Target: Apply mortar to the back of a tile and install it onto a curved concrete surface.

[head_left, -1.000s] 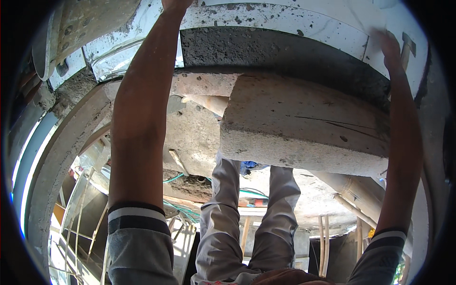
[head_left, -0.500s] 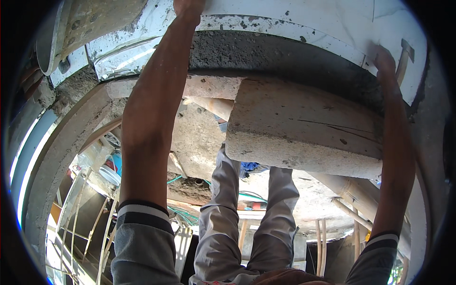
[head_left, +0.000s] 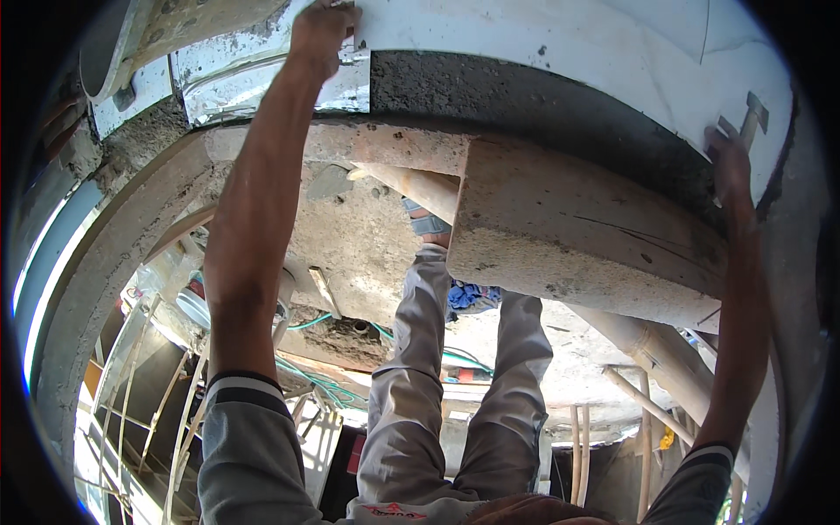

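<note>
My left hand (head_left: 324, 31) reaches to the upper middle, fingers curled at the edge of a speckled white panel (head_left: 249, 87); what they hold is hidden. My right hand (head_left: 726, 149) is at the upper right on a smooth white panel (head_left: 612, 52), beside a small metal tool with a flat head (head_left: 754, 112); whether it grips the handle is unclear. Between my hands runs a band of dark, rough wet mortar (head_left: 507, 101) under the panel's edge. Below it juts a thick concrete slab (head_left: 577, 219).
My legs hang below over a rough lower floor (head_left: 346, 236) with blue cloth (head_left: 468, 296) and green hoses (head_left: 311, 322). A bucket (head_left: 197, 306) and thin poles (head_left: 149, 402) are at the lower left, bamboo poles (head_left: 656, 350) at the right. A curved concrete ledge (head_left: 101, 262) runs along the left.
My left hand has moved down and left from half a second ago. My right hand has moved down and right. The whole scene has shifted slightly, uncovering more of my foot below.
</note>
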Demonstrator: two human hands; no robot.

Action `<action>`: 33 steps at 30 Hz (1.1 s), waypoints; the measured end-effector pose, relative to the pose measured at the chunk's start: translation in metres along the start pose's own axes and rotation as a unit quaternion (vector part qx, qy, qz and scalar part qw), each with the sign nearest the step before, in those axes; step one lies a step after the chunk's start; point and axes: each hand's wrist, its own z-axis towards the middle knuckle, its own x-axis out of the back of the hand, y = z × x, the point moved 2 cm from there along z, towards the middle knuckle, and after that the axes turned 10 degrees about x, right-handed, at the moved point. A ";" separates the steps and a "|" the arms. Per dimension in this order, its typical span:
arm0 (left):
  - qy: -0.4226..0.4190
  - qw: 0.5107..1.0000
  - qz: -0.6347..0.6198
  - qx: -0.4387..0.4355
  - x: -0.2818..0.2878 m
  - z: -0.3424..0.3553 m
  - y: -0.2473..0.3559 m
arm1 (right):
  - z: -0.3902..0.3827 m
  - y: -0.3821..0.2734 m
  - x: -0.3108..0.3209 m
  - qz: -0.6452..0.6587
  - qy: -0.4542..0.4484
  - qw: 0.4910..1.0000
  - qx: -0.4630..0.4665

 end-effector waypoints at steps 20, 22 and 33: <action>0.093 0.993 -0.073 0.024 0.000 -0.064 -0.097 | -0.036 0.056 -0.036 -0.372 -0.170 0.913 0.012; 0.103 0.993 -0.018 0.047 0.000 -0.058 -0.102 | -0.031 0.059 -0.040 -0.376 -0.173 0.910 0.026; 0.138 0.978 0.149 0.033 -0.009 -0.050 -0.089 | -0.030 0.071 -0.036 -0.430 -0.168 0.887 -0.001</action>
